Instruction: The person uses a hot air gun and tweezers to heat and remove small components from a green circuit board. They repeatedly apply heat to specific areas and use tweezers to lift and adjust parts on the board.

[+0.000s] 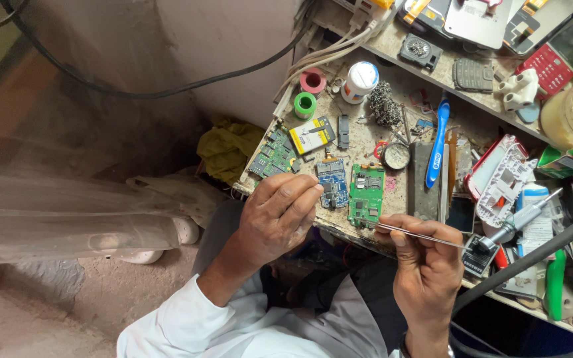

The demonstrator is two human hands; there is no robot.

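My left hand (276,219) rests at the front edge of a cluttered workbench (366,142), its fingertips touching the lower edge of a blue circuit board (332,183). Beside that board lies a green circuit board (366,194). My right hand (426,262) grips thin metal tweezers (419,235), which lie nearly level, one end pointing left toward the lower corner of the green board. Another green board (273,156) and a yellow-labelled battery (312,135) lie further left.
On the bench are a blue toothbrush (437,142), rolls of pink (313,81) and green tape (305,105), a white jar (359,81), phone housings (502,176) and a metal-tipped tool (522,219). A shelf of phone parts runs behind. Black cables cross at right.
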